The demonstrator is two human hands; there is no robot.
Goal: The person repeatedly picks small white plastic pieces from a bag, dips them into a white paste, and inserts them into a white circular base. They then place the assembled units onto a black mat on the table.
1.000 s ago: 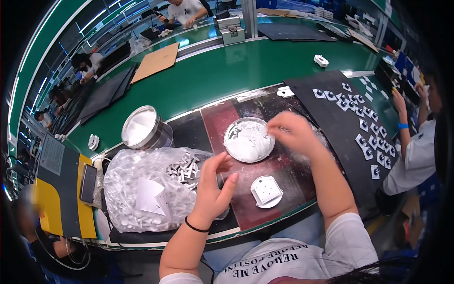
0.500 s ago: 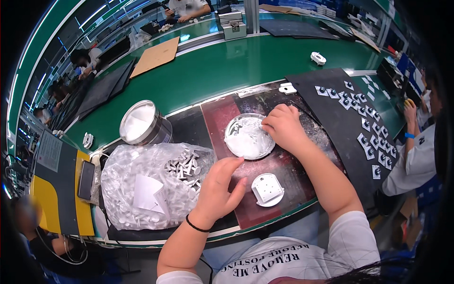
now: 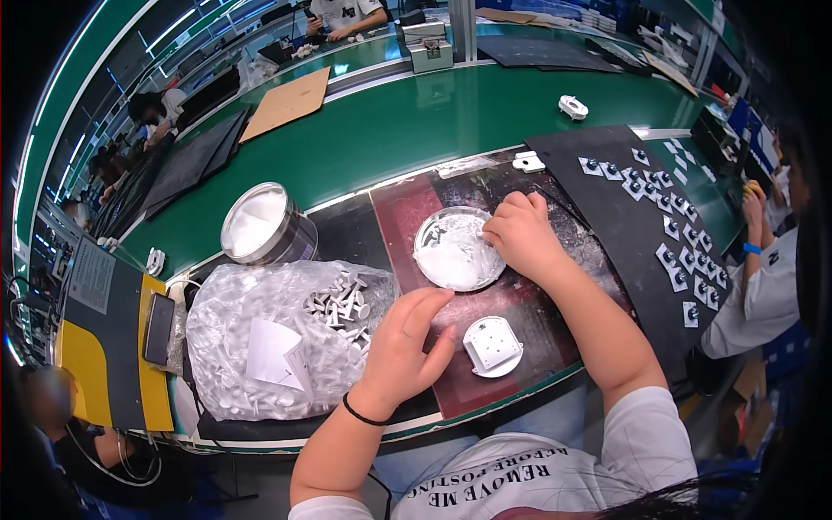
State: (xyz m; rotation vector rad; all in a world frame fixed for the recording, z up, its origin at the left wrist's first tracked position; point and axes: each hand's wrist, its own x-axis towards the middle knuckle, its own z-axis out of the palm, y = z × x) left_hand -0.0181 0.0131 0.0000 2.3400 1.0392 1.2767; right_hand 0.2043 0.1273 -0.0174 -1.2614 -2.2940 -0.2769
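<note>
Bright, cool light from strips (image 3: 171, 32) at the upper left lit the bench evenly, leaving glossy reflections on the green worktop (image 3: 407, 130) and only faint shadows, while straight edges bowed toward the black fisheye rim, where detail softened.

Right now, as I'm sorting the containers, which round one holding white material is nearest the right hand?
The shallow dish: the right hand is at its right edge, whereas the deeper tin stands farther left.

Green worktop (image 3: 407, 126) (metal post (image 3: 463, 33) beyond)
</note>
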